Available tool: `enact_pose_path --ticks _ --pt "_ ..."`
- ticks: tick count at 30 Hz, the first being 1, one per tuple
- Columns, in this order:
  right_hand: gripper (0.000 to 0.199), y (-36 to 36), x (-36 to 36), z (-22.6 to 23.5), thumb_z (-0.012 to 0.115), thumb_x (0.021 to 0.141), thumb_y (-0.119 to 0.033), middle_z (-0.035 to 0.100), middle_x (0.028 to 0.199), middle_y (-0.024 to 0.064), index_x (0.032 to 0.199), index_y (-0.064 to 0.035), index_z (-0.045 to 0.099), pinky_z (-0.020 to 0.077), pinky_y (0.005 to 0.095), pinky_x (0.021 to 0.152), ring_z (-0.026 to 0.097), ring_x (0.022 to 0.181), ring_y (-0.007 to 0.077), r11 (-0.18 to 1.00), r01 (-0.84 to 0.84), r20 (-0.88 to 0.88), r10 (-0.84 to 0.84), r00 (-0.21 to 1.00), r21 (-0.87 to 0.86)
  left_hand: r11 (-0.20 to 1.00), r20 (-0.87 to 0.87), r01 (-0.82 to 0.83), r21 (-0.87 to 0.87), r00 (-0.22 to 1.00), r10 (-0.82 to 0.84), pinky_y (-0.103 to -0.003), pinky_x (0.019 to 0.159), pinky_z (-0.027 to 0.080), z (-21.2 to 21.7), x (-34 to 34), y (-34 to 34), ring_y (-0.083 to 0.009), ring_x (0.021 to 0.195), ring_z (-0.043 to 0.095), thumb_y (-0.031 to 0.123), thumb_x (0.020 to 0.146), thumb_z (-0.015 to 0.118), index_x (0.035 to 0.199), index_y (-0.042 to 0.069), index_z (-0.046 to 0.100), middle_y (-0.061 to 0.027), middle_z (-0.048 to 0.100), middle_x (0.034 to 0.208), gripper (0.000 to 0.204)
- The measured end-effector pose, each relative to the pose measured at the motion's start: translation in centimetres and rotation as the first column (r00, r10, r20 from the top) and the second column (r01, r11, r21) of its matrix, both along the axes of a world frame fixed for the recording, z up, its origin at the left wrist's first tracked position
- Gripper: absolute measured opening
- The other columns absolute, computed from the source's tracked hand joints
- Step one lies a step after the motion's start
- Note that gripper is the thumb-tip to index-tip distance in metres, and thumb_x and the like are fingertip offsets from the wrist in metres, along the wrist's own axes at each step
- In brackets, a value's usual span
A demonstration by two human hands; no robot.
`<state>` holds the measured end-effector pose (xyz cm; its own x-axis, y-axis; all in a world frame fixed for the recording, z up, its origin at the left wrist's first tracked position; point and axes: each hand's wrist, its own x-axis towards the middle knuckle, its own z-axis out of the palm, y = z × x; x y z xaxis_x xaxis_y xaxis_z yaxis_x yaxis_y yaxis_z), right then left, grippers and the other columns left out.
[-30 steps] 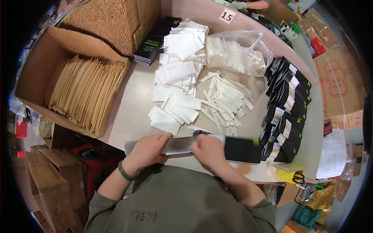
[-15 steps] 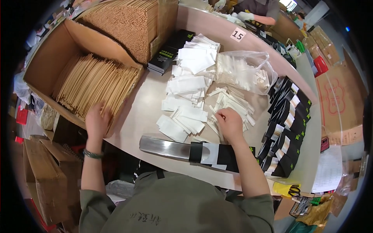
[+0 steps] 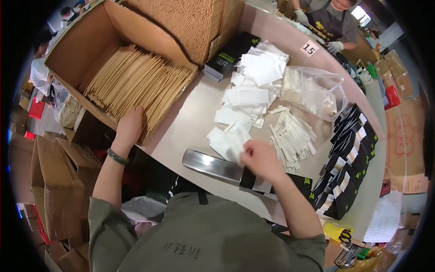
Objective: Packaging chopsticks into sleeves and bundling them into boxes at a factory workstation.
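Observation:
My left hand (image 3: 130,124) is at the near end of a cardboard box (image 3: 72,63), its fingers curled together against thin wooden chopsticks (image 3: 136,84). The fingertips are partly hidden among the sticks. My right hand (image 3: 263,159) pinches at the edge of a white paper packet (image 3: 229,141), the nearest of a loose overlapping pile (image 3: 247,96). Under and beside the right wrist lies a flat black paper sleeve (image 3: 297,183). A shiny metal trough (image 3: 210,165) points left from it, along the table's near edge.
Narrow white packets (image 3: 292,138) lie beside a clear plastic bag (image 3: 312,88). Filled black sleeves (image 3: 346,165) are stacked at the right. A black stack (image 3: 229,59) stands by a second stick-filled box (image 3: 176,22). Across the partition (image 3: 290,34), a gloved person (image 3: 333,22) works.
My right hand has moved left from the narrow packets to the wider white ones. My left hand's fingers have closed together at the chopsticks. The whole view has shifted.

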<state>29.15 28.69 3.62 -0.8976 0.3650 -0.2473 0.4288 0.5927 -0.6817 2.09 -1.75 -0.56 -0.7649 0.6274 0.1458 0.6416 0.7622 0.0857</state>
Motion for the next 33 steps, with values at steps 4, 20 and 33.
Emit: enact_pose_path --ticks 4,20,33 --pt "0.014 -4.1 2.1 -2.8 0.062 0.085 -0.016 0.062 0.076 0.0136 0.081 -0.0025 0.065 0.0503 0.0457 0.068 0.062 0.077 0.0341 0.868 -0.326 0.056 0.329 0.943 0.374 0.917 -0.009 -0.103 0.385 0.993 0.115 -0.038 0.070 0.050 2.5 1.7 1.7 -0.0296 0.082 0.062 0.008 0.095 0.053 0.115 -0.001 0.048 -0.0168 0.058 0.090 0.022" --pt "0.030 -1.6 7.8 -1.6 0.080 0.071 -0.017 0.051 0.134 0.0223 0.080 -0.0034 0.054 0.0425 0.0460 0.100 0.048 0.121 0.0427 0.896 -0.277 -0.245 0.371 0.896 0.347 0.886 0.873 -0.193 0.421 0.352 -0.338 -0.025 0.078 0.052 0.1 10.0 2.0 -0.0106 0.086 0.062 0.001 0.090 0.067 0.097 -0.004 0.066 -0.0054 0.067 0.087 0.009" --pt "0.034 -3.2 7.4 -3.2 0.079 0.070 -0.016 0.054 0.124 0.0237 0.090 0.0002 0.056 0.0434 0.0477 0.097 0.053 0.112 0.0404 0.914 -0.148 -0.287 0.267 0.920 0.377 0.873 0.661 -0.052 0.485 0.675 -0.327 -0.033 0.081 0.054 -0.4 18.9 13.4 -0.0250 0.092 0.066 0.005 0.081 0.073 0.114 0.001 0.062 -0.0145 0.064 0.110 0.035"
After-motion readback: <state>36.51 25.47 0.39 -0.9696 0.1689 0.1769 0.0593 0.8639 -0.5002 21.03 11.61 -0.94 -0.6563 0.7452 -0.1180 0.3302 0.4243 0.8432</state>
